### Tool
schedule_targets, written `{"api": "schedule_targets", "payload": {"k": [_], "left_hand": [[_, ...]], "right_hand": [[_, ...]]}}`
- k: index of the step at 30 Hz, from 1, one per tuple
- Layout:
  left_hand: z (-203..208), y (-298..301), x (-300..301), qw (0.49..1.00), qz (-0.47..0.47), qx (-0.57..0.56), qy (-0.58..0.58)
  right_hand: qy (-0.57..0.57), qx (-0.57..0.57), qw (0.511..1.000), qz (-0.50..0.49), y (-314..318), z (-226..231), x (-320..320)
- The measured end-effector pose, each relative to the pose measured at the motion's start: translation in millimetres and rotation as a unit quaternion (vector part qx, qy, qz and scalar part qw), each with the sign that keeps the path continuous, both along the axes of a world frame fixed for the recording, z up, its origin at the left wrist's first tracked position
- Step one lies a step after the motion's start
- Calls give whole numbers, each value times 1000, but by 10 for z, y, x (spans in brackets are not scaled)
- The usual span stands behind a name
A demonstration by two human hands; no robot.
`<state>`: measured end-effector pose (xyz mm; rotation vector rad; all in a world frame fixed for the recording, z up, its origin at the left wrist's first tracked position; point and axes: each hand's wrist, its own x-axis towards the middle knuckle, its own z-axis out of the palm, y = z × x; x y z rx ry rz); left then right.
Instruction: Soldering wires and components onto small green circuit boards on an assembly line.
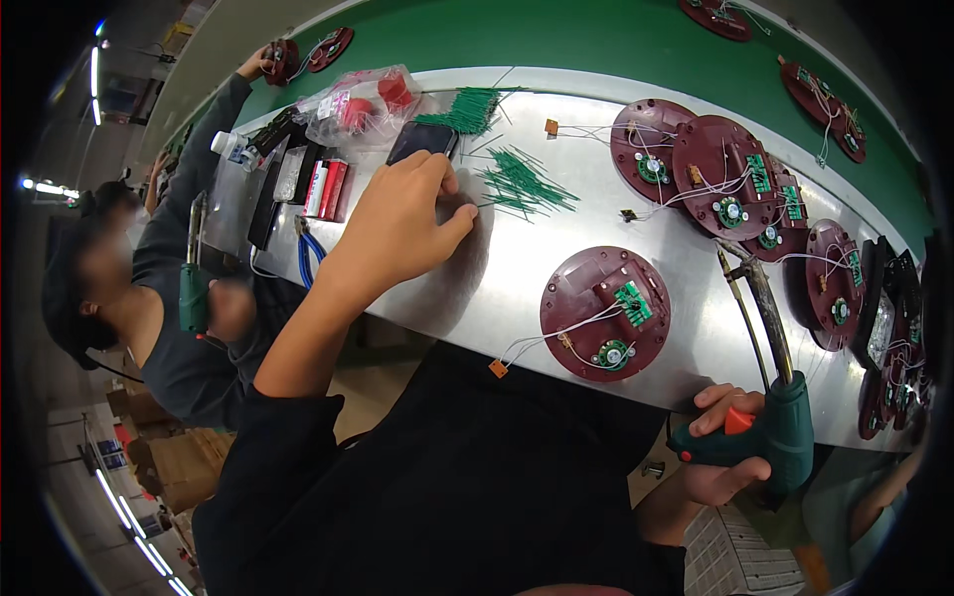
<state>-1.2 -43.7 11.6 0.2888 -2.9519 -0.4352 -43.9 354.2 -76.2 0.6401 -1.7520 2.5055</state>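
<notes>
My left hand (pixel 406 221) is over the metal bench, its fingers bent and its thumb standing apart, with nothing visible in its grip. Just beyond it lies a dark phone (pixel 421 141), partly covered by the hand. To its right is a loose pile of short green wires (pixel 525 185). My right hand (pixel 727 422) grips a green soldering gun (pixel 790 427) with a red trigger, its metal tip pointing up and away. Between my hands a round maroon housing (pixel 586 288) lies flat, bearing a green circuit board, a speaker-like round part and white wires ending in an orange connector (pixel 499 369).
Several more maroon housings (pixel 717 164) overlap at the right. Another bunch of green wires (pixel 469 107) and a plastic bag with red items (pixel 358 109) lie farther back. Blue-handled pliers (pixel 311 253) are at the left. A co-worker (pixel 184 288) holds another soldering gun (pixel 195 288). Behind runs a green belt (pixel 566 40).
</notes>
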Motion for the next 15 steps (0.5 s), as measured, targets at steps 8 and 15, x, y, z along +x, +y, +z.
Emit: {"api": "schedule_targets", "payload": {"k": [8, 15], "left_hand": [[-101, 59, 49, 999, 28, -31, -25], [-195, 129, 28, 994, 35, -98, -37]], "right_hand": [[9, 1, 1000, 11, -29, -21, 5], [15, 9, 1000, 16, -20, -31, 5]]}}
